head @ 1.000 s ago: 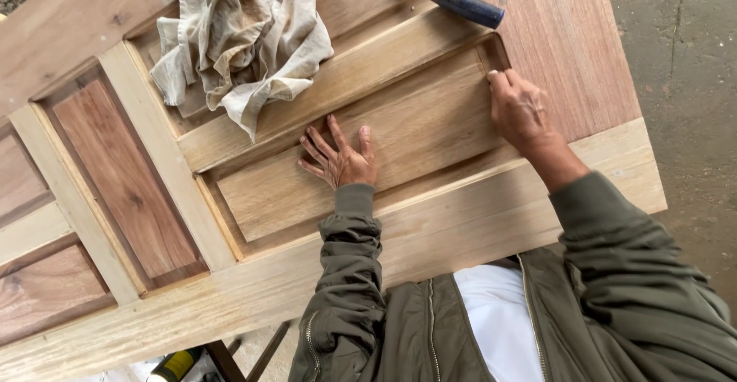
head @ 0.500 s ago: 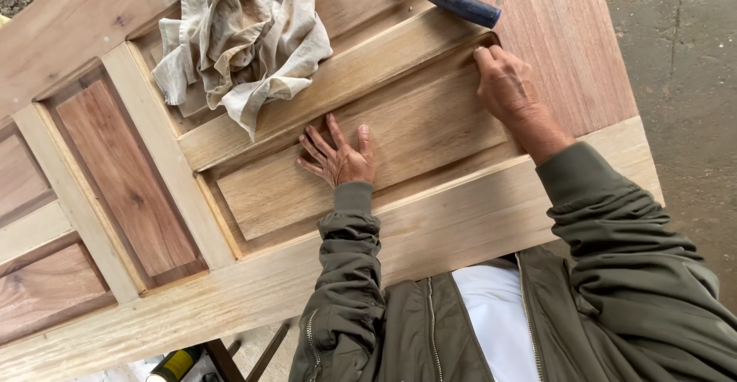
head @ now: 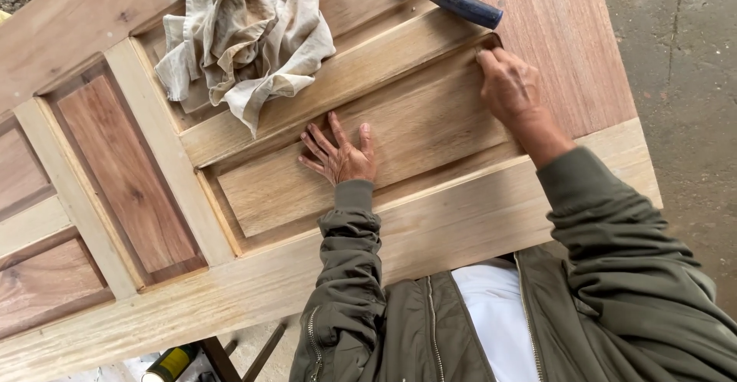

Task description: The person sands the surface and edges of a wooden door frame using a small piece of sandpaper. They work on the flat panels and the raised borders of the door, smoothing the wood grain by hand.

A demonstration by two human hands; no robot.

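Note:
A wooden panelled door [head: 461, 221] lies flat in front of me. My left hand [head: 342, 155] rests flat with fingers spread on a pale raised panel [head: 414, 132]. My right hand [head: 510, 90] is at that panel's far right corner, fingers curled and pressed into the groove by the frame. Whether anything is under those fingers is hidden. Both arms wear olive green jacket sleeves.
A crumpled beige cloth [head: 246, 36] lies on the door at the upper left. A chisel with a dark blue handle [head: 449, 0] lies just beyond my right hand. Darker panels [head: 127, 175] are at the left. Concrete floor [head: 683, 82] lies to the right; a yellow-and-black cylinder [head: 170, 363] sits below.
My right hand slid up along the panel's right edge into its far corner. The left hand stayed flat in place.

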